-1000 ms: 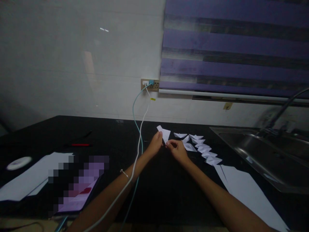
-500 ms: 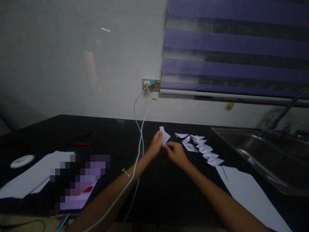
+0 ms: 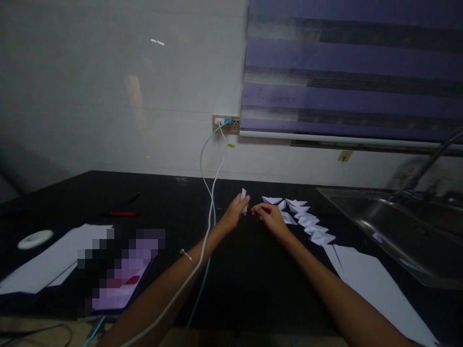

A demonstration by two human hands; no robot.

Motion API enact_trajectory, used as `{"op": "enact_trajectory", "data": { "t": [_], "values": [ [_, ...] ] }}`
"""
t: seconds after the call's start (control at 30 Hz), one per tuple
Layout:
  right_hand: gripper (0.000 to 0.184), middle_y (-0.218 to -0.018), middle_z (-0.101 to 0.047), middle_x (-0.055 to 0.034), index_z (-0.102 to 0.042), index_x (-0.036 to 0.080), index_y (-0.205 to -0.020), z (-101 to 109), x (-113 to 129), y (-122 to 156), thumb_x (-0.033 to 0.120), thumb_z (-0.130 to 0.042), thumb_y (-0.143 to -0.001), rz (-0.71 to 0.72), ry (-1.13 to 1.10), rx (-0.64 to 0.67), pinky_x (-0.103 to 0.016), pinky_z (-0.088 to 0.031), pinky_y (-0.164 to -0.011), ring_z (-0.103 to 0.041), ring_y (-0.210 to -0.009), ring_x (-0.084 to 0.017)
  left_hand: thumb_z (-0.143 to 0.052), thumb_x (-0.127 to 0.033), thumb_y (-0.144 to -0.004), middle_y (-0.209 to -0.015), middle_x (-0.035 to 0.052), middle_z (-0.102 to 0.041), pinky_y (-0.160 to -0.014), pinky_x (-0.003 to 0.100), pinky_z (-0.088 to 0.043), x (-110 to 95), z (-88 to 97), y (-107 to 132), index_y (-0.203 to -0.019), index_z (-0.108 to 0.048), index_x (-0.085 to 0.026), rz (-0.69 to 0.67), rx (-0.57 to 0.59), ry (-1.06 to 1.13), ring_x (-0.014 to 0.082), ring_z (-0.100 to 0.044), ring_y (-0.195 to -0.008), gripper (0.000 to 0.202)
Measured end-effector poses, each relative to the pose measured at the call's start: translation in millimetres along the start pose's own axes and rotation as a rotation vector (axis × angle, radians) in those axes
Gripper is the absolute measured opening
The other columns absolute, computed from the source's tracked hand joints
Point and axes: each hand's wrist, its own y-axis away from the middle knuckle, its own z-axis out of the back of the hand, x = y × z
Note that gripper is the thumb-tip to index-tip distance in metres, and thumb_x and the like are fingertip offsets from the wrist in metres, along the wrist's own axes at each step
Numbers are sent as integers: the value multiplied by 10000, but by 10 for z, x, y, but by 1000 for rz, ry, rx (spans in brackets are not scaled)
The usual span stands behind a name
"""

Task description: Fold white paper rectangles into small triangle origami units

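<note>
A small folded piece of white paper (image 3: 243,193) stands upright in my left hand (image 3: 236,211), pinched with the thumb across its face. My right hand (image 3: 270,218) is just to the right, apart from the paper, its fingers loosely bent with nothing visible in them. Beside and beyond the right hand lie several folded white paper boats (image 3: 321,237) in a slanting row. Part of a flatter folded paper (image 3: 288,218) shows behind the right hand; the rest is hidden.
White sheets (image 3: 372,279) lie right of my right arm, near a steel sink (image 3: 365,212). At left are more sheets (image 3: 68,250), a white roll (image 3: 35,239), a red pen (image 3: 123,213) and a partly blurred purple-screened device (image 3: 119,294). A white cable (image 3: 209,217) crosses my left forearm.
My right hand has let go of the folded paper and drawn slightly away. The paper's side flap no longer shows; it looks narrower, with my left thumb now over it.
</note>
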Motion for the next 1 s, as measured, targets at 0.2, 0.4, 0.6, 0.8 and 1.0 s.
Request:
{"op": "enact_trajectory", "data": {
  "t": [0.2,0.4,0.6,0.8,1.0],
  "values": [
    [320,-774,-645,-63,-677,147,-798,55,13,-45,458,-645,-732,-114,-331,-72,-239,-450,-533,-545,-599,-127,-341,-633,-864,-620,-21,-444,-474,227,-309,54,-12,-14,-840,-487,-184,5,42,-98,104,-409,-502,473],
    [290,-733,-625,-41,-663,155,-757,43,41,-31,437,-692,-697,-128,-420,-55,-233,-440,-529,-520,-573,-110,-332,-559,-901,-743,15,-543,-563,246,-367,133,-4,-16,-909,-529,-169,-114,87,-300,137,-490,-642,437],
    [283,-595,-582,3,-669,161,-751,48,28,-33,393,-756,-614,-204,-417,-36,-245,-437,-516,-512,-512,-110,-373,-548,-893,-675,-9,-499,-457,225,-320,94,-6,39,-900,-509,-187,-76,181,-259,111,-455,-522,386],
    [327,-631,-599,-9,-683,150,-763,87,35,-20,446,-748,-639,-201,-413,3,-251,-450,-544,-529,-543,-111,-374,-524,-899,-685,-4,-499,-449,215,-312,43,9,53,-862,-501,-190,-96,193,-281,105,-445,-520,359],
    [323,-702,-643,-25,-705,150,-785,117,27,-20,445,-738,-659,-132,-264,18,-253,-435,-565,-536,-578,-114,-371,-463,-919,-751,18,-555,-576,239,-368,57,14,42,-852,-532,-177,-195,203,-384,131,-491,-641,334]
  ]
}}
